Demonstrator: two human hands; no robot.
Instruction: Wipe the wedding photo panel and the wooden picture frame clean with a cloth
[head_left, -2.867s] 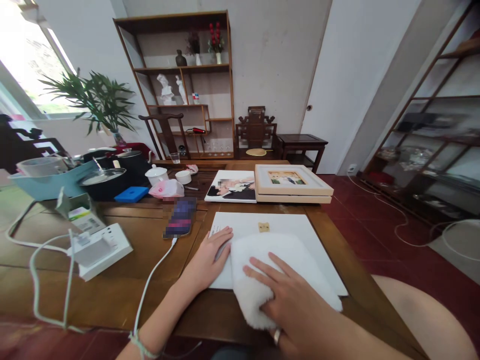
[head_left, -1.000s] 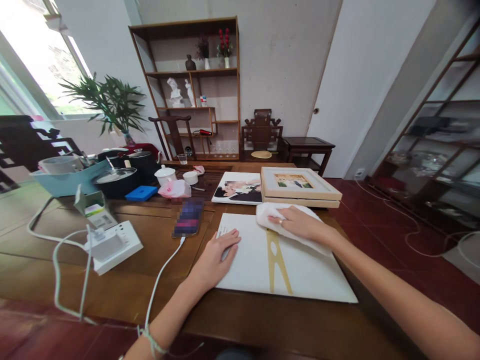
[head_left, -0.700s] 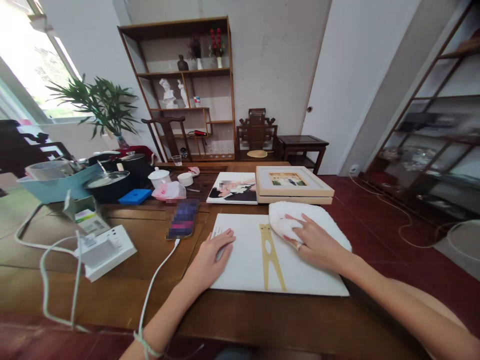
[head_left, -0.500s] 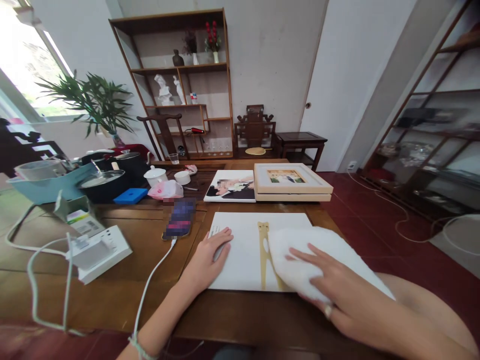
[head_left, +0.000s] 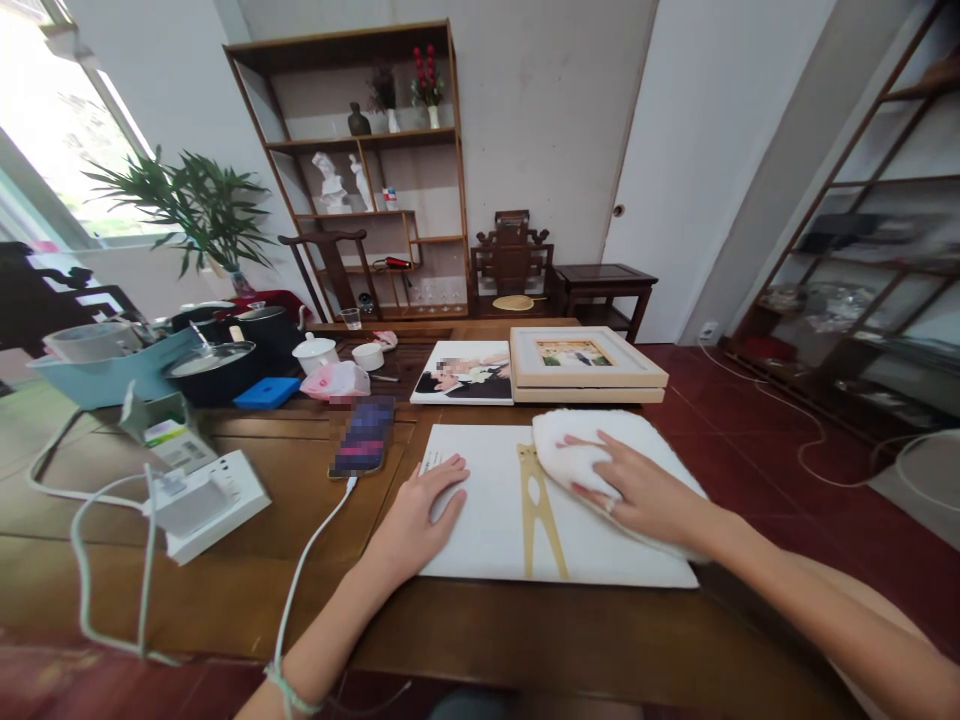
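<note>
Small dark print runs along the left edge of a white board [head_left: 487, 530], too small to read; an open box [head_left: 176, 440] at the left bears a label, likewise illegible. The board lies flat on a wooden table [head_left: 450, 625], with a yellow A-shaped piece [head_left: 529, 530] at its middle. The left hand [head_left: 420, 515] rests palm down across the board's left edge, fingers together and extended, thumb spread away. The right hand [head_left: 630, 490], reaching in from the right with its forearm slanted, holds a fluffy white cloth [head_left: 562, 430] against the board's upper right, index finger extended, the others bent into it.
</note>
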